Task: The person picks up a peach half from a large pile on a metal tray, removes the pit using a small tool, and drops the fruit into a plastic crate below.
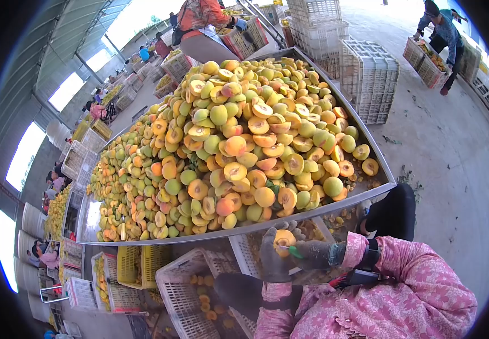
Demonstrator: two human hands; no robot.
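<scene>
My left hand (275, 253), in a dark grey glove, is closed around an apricot half (284, 242) with its cut face turned up. My right hand (316, 255), also gloved, grips a small green tool (295, 252); its working end meets the fruit and I cannot make out its shape. Both hands are just below the near rim of a metal-edged table (238, 230). Heaped on that table are many halved apricots (236, 147), yellow, green and orange, some showing the stone or its hollow.
Below my hands stand a white plastic crate (171, 277) with some halves inside and a yellow crate (128, 265). Stacked crates (368, 79) rise beyond the table's right side. A person in orange (202, 17) bends over a crate behind; another person (445, 34) holds crates at upper right.
</scene>
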